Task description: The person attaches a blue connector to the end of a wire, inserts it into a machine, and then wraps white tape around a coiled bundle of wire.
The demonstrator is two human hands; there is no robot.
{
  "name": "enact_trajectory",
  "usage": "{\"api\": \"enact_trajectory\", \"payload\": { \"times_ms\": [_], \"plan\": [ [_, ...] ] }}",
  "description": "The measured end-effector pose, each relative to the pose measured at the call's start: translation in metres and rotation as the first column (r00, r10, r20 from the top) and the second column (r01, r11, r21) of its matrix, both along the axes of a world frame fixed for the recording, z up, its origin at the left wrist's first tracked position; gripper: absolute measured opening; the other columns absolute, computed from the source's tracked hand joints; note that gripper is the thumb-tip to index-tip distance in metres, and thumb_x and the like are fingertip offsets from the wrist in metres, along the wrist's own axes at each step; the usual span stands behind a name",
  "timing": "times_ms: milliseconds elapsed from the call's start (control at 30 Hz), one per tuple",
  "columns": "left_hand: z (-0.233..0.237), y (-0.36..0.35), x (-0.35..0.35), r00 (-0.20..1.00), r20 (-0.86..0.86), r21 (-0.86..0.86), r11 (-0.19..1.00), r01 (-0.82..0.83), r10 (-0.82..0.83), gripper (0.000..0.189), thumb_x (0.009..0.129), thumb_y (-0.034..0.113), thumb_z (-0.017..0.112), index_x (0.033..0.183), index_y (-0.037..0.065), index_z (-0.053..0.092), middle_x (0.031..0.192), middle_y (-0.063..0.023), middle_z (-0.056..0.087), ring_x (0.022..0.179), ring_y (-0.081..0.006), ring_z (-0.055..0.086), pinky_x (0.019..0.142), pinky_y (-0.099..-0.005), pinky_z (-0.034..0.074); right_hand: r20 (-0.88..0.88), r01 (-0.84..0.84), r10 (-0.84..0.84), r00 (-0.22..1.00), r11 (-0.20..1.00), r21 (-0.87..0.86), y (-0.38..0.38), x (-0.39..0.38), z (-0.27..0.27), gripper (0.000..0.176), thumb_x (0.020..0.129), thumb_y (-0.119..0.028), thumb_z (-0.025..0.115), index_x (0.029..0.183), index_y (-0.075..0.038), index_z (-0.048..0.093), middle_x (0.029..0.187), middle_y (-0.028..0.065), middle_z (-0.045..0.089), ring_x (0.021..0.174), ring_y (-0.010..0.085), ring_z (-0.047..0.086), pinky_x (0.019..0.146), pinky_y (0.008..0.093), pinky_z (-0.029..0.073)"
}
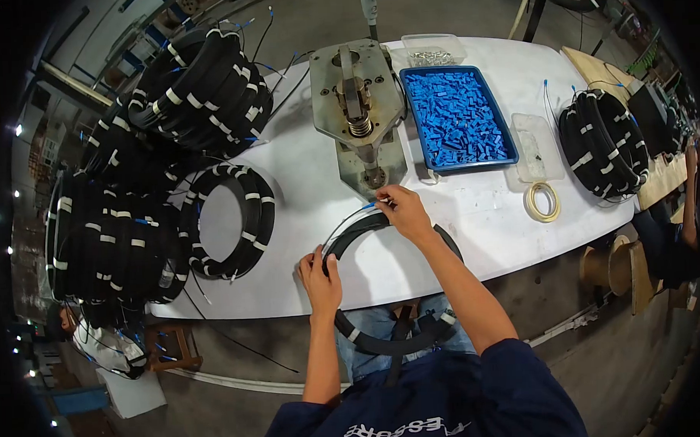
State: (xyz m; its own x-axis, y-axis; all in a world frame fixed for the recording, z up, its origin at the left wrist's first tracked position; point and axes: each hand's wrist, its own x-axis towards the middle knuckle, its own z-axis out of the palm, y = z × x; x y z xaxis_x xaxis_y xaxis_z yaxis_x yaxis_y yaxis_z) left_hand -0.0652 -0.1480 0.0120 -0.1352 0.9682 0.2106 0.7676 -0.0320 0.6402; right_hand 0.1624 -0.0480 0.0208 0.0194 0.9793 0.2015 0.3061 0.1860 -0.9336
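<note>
My right hand (402,211) pinches the blue-tipped end of a thin cable (348,221) just in front of the metal press (358,103). On the left side of a black cable coil (393,346), my left hand (319,281) has its fingers wrapped round the coil, close to where the thin cable leaves it. The coil hangs over the table's front edge, its lower part above my lap, with a white tape band at its lower right. The press's lower tip stands right behind my right fingertips.
Taped black coils are stacked on the left (199,93), with a single coil (227,221) nearer. Right of the press are a blue tray (513,162) of small blue pieces, a clear box (455,39), a tape roll (542,202) and another coil stack (603,144). People sit at both sides.
</note>
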Motion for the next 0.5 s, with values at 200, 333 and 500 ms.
{"api": "enact_trajectory", "payload": {
  "times_ms": [200, 333, 500],
  "plan": [
    [0.024, 0.026, 0.008, 0.990, -0.133, 0.075, 0.995, 0.060, -0.050, 0.045, 0.086, 0.025, 0.064, 0.127, 0.005, 0.059, 0.121, -0.0199, 0.052, 0.114, -0.0374, 0.045, 0.100, -0.0494, 0.034, -0.016, -0.079, 0.079, 0.997, 0.997, -0.007, -0.001, 0.008, 0.009, 0.019, 0.081, -0.003, 0.072, 0.097, 0.000, 0.064, 0.088, 0.0095, 0.067, 0.080, 0.0175, 0.065, 0.071, 0.0287, 0.052],
    [0.037, 0.084, 0.043, 0.901, 0.028, 0.311, 0.861, 0.403, -0.432, 0.039, 0.087, 0.019, 0.067, 0.122, 0.005, 0.062, 0.104, -0.0160, 0.063, 0.094, -0.0323, 0.058, 0.087, -0.0391, 0.045, -0.206, -0.123, 0.096, 0.974, 0.985, -0.120, 0.004, 0.009, 0.003, 0.015, 0.080, -0.002, 0.073, 0.091, 0.000, 0.063, 0.080, 0.0031, 0.064, 0.073, 0.0101, 0.062, 0.067, 0.0241, 0.049],
    [0.026, 0.103, 0.069, 0.883, 0.159, 0.028, 0.896, 0.444, -0.442, 0.022, 0.088, 0.018, 0.068, 0.106, 0.008, 0.072, 0.077, -0.0107, 0.063, 0.061, -0.0251, 0.058, 0.059, -0.0354, 0.047, -0.415, -0.099, 0.039, 0.909, 0.987, -0.125, 0.005, 0.019, -0.003, 0.015, 0.081, 0.000, 0.073, 0.086, 0.000, 0.059, 0.079, 0.0018, 0.064, 0.072, 0.0081, 0.061, 0.066, 0.0219, 0.049]
  ]
}}
